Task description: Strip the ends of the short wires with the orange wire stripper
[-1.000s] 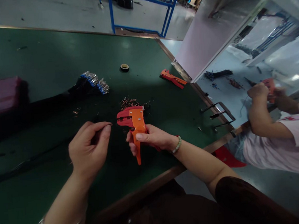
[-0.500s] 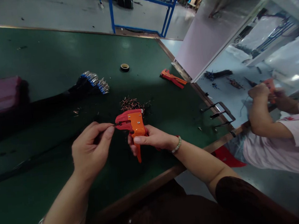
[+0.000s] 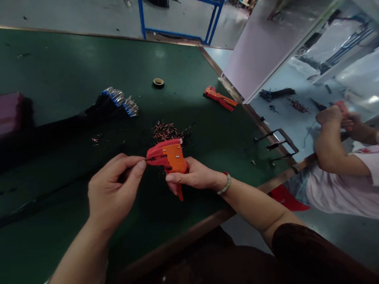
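My right hand (image 3: 192, 174) is wrapped round the handles of a red and orange wire stripper (image 3: 173, 157), whose jaws point left. Thumb and forefinger of my left hand (image 3: 117, 182) are pinched together right at those jaws; what they hold is too small to make out. Just beyond the tool lies a heap of small copper-coloured wire scraps (image 3: 165, 130) on the green table (image 3: 72, 68). To the upper left, a black cable bundle (image 3: 63, 128) ends in silver and blue tips.
A second red and orange tool (image 3: 220, 98) and a tape roll (image 3: 158, 82) lie farther back. A pink block (image 3: 0, 116) is at the left. At the right are a black metal frame (image 3: 286, 141) and another person (image 3: 343, 178) holding a similar tool.
The handles of the stripper have drawn closer together as my right hand's fingers closed. My left hand has barely moved.
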